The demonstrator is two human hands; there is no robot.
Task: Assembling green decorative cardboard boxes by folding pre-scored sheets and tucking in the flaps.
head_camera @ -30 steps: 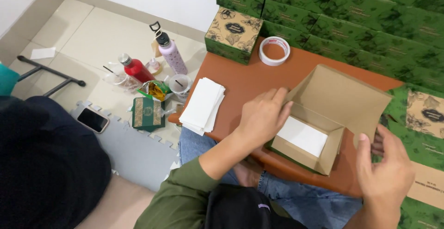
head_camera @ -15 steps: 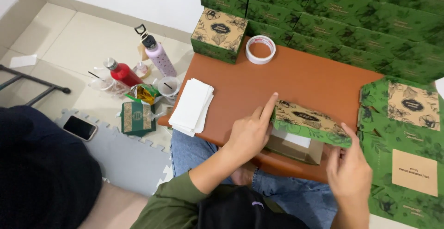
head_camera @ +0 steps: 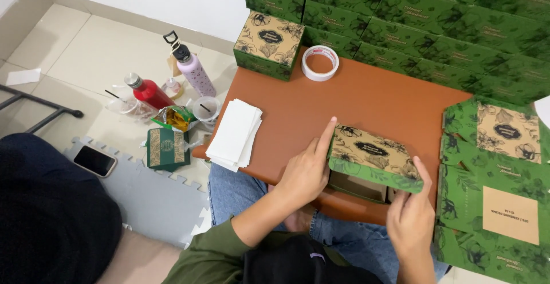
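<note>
Low orange-brown table [head_camera: 366, 98] over tiled floor; landmark = table. Green/kraft gift box [head_camera: 372, 158] sits at table's near edge, lid almost down, front gap open. Left hand [head_camera: 306, 172] flat vs box's left side, index on lid corner. Right hand [head_camera: 409, 218] pinches front-right flap. Lid tuck appears pending. Tape roll [head_camera: 320, 63] at far edge; 1 white card stack [head_camera: 235, 134] at left edge.

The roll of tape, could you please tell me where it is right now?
In the head view, the roll of tape lies flat at the far edge of the brown table, just right of the closed green-and-tan box.
</note>
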